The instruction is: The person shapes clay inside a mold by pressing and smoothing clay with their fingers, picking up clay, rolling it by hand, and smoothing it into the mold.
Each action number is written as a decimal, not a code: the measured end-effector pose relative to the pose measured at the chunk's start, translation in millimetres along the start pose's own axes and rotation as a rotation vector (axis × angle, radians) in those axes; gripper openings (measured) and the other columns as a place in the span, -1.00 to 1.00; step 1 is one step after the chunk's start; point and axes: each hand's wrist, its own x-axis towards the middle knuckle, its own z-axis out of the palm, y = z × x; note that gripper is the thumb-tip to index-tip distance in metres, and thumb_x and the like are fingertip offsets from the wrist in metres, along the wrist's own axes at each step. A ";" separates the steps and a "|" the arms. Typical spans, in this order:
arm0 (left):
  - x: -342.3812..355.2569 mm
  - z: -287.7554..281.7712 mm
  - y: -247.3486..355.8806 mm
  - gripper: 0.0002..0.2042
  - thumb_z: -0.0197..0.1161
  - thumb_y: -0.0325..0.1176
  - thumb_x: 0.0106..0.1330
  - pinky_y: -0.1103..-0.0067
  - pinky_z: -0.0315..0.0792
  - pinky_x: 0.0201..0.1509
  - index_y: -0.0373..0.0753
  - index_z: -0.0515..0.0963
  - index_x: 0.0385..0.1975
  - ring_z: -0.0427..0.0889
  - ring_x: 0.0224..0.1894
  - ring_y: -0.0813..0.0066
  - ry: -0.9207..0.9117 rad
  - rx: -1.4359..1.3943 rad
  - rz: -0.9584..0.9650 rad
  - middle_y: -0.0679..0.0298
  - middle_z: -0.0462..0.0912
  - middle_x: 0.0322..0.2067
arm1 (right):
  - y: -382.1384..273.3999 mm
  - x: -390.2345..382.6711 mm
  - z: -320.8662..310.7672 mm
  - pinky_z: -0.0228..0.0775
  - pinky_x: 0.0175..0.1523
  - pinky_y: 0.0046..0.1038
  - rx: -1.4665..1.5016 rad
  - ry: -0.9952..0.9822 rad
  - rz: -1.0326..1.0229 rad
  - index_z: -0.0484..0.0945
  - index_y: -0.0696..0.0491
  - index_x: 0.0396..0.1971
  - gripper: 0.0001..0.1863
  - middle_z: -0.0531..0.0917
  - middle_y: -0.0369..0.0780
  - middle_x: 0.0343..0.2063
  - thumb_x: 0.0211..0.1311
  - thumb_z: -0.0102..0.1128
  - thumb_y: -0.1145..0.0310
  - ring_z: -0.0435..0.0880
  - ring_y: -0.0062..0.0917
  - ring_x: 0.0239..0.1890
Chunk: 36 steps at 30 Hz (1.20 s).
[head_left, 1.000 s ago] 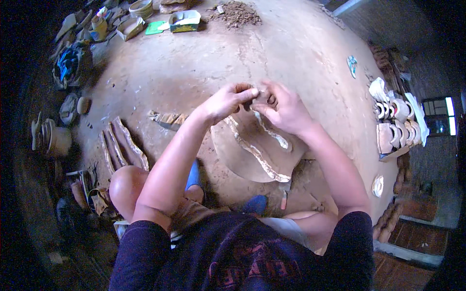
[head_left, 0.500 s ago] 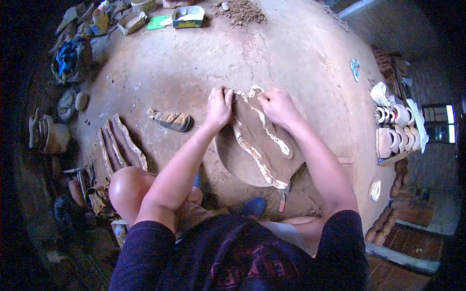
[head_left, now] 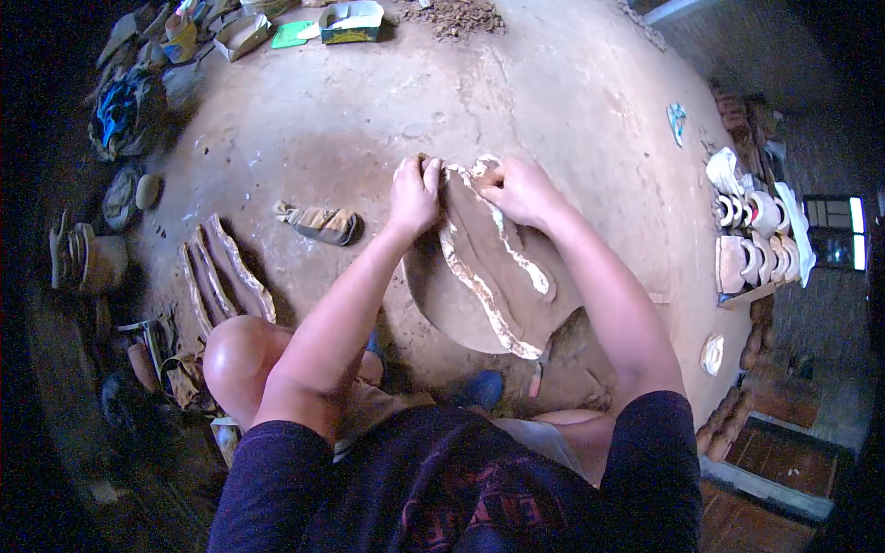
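A long brown clay piece (head_left: 489,267) with ragged cream-white edges lies in front of me over a round flat board (head_left: 433,309). My left hand (head_left: 416,195) is closed at its far left corner, fingers bent around the edge. At the far right end, my right hand (head_left: 522,192) pinches the pale-edged rim between thumb and fingers. Both hands hide the parts they grip. A small tool with a reddish handle (head_left: 536,382) rests by the board's near side.
Similar long pale-edged pieces (head_left: 230,276) lie on the left by my knee. Beyond them is a cloth-wrapped bundle (head_left: 318,223). A box (head_left: 351,22) and a dirt heap (head_left: 452,17) are at the far side. Curved clay pieces (head_left: 756,261) are stacked at right.
The view has shifted slightly. My right hand has moved a little away from me and leftward along the rim; my left hand keeps its hold, and the clay piece looks nearly unmoved.
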 end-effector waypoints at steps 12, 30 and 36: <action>0.1 -2.5 4.6 -0.63 0.14 -0.13 0.53 0.13 0.43 0.20 -0.39 0.59 -0.05 0.59 0.07 -0.19 -0.038 -0.018 -0.037 -0.20 0.65 -0.07 | 13.8 -32.0 14.0 0.61 0.01 -0.20 0.307 0.062 0.262 0.81 0.07 -0.20 -0.70 0.79 0.01 -0.30 0.20 0.37 0.18 0.81 -0.16 -0.18; 0.2 2.9 3.6 -0.66 0.16 -0.15 0.52 0.11 0.46 0.14 -0.39 0.59 -0.12 0.60 0.02 -0.20 -0.020 -0.019 -0.025 -0.17 0.65 -0.10 | 24.1 -76.5 48.7 0.60 -0.07 -0.23 0.287 0.355 0.174 0.79 0.16 -0.24 -0.72 0.78 0.03 -0.37 0.25 0.37 0.24 0.81 -0.16 -0.25; -0.6 4.3 -2.6 -0.63 0.14 -0.12 0.53 0.12 0.45 0.14 -0.39 0.59 -0.14 0.61 0.02 -0.18 0.013 0.035 0.007 -0.18 0.65 -0.13 | 18.9 -83.4 38.8 0.56 0.01 -0.17 0.495 0.209 0.384 0.79 0.18 -0.23 -0.71 0.75 0.08 -0.33 0.26 0.36 0.24 0.75 -0.06 -0.18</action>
